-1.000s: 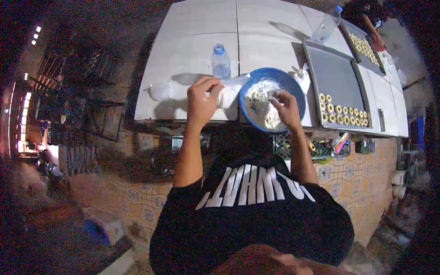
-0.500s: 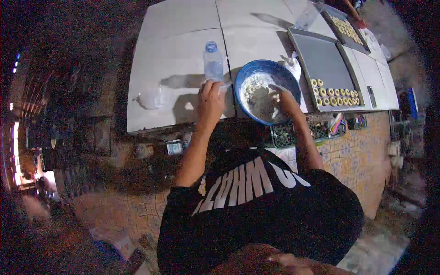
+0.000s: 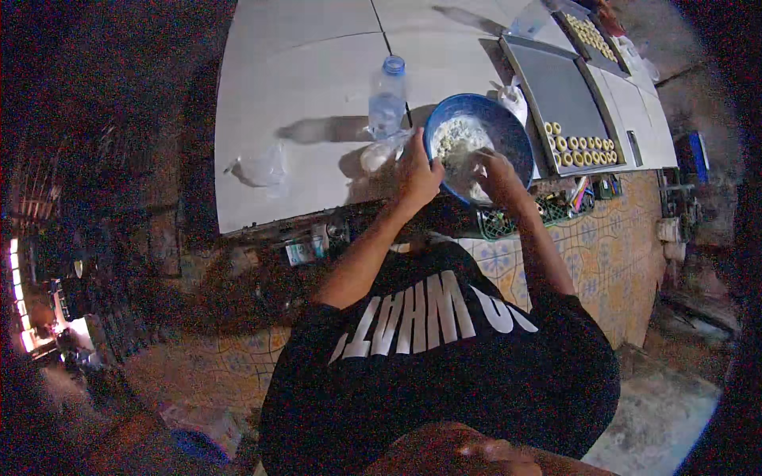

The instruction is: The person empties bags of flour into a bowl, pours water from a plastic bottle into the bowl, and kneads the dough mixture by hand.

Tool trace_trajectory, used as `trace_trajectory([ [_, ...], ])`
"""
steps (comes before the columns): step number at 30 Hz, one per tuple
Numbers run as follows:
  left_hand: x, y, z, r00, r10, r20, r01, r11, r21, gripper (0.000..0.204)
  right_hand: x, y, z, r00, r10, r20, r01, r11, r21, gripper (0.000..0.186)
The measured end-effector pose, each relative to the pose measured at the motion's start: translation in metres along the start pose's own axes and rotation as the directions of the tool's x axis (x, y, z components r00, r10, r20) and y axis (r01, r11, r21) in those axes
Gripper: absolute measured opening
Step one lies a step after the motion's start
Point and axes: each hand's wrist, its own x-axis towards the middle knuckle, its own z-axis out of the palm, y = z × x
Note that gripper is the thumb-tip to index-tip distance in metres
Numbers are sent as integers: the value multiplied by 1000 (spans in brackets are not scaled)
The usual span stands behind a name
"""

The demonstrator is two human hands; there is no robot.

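Note:
A blue bowl at the table's front edge holds a crumbly, floury white dough. My left hand grips the bowl's left rim, thumb toward the inside. Inside the bowl, my right hand has its fingers curled into the dough; their tips are partly hidden. Just left of the bowl lies a small plastic bag with something white in it. Behind that bag stands an uncapped clear plastic bottle with a bluish neck.
Right of the bowl, a metal tray carries rows of small ring-shaped dough pieces. A farther tray holds more pieces, with another person's hand beside it. A knotted white bag, a crumpled clear bag and a green crate are nearby.
My left hand has left the small bag near the bottle and moved right to take hold of the bowl's rim. My right hand stays in the dough.

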Motion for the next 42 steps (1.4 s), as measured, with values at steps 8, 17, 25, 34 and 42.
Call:
trace_trajectory([
  [8,11,7,4,994,52,-95,-18,944,330,65,30,10,23,986,-77,145,105,975,-196,55],
  [17,18,22,7,999,-26,-42,41,913,407,62,53,27,-3,990,-92,-109,122,940,319,28],
  [25,26,43,10,988,-133,-76,153,845,512,60,-2,-14,-73,858,-108,503,88,994,63,48],
  [34,32,71,11,956,-288,-48,268,798,540,59,39,29,-26,844,-265,467,258,963,81,37],
  [42,28,68,15,975,-197,-100,216,758,615,57,91,61,-23,915,-313,256,304,950,73,30],
])
